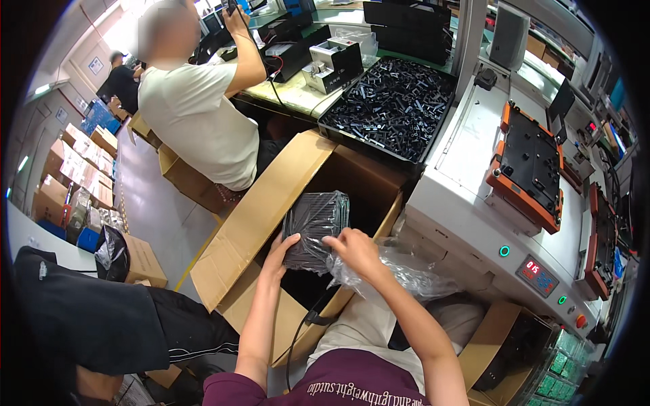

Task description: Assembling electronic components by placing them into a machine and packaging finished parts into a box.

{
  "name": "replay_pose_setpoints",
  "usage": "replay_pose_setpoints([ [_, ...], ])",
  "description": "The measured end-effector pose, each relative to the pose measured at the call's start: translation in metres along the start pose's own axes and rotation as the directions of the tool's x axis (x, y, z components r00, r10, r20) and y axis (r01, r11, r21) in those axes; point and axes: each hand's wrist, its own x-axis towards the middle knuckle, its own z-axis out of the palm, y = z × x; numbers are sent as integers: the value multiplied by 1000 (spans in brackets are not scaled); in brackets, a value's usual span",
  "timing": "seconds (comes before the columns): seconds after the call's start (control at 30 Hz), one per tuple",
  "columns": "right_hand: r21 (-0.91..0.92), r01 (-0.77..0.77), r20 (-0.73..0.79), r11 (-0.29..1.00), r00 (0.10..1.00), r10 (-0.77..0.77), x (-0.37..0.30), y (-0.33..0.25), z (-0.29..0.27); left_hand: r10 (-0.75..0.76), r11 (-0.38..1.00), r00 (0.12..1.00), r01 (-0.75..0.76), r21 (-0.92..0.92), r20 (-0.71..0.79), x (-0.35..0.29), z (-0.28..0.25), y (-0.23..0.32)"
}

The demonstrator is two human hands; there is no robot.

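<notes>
Film-wrapped black stack (315,227) over cardboard box (254,220), likely unwrapping: left fingers (291,241) grasp stack, right fingers (351,239) pinch film (416,273); peeling likely needs steady hold.

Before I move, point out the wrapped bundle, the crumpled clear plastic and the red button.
Wrapped bundle (315,222): head view, middle of its visible face.
Crumpled clear plastic (416,276): head view, middle of its spread folds.
Red button (581,320): head view, on its cap.

Over an open carton (257,216), the left hand (273,259) holds 1 plastic-wrapped bundle (313,220), right hand (359,250) touching it.
</notes>
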Motion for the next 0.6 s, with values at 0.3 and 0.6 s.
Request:
replay_pose_setpoints([
  [0.3,22,28,317,999,948,-34,34,22,92,237,845,956,-115,522,-173,-27,-29,37],
  [0.6,-300,4,532,954,830,164,22,21,149,215,264,977,-45,963,-14,-25,-68,-17],
])
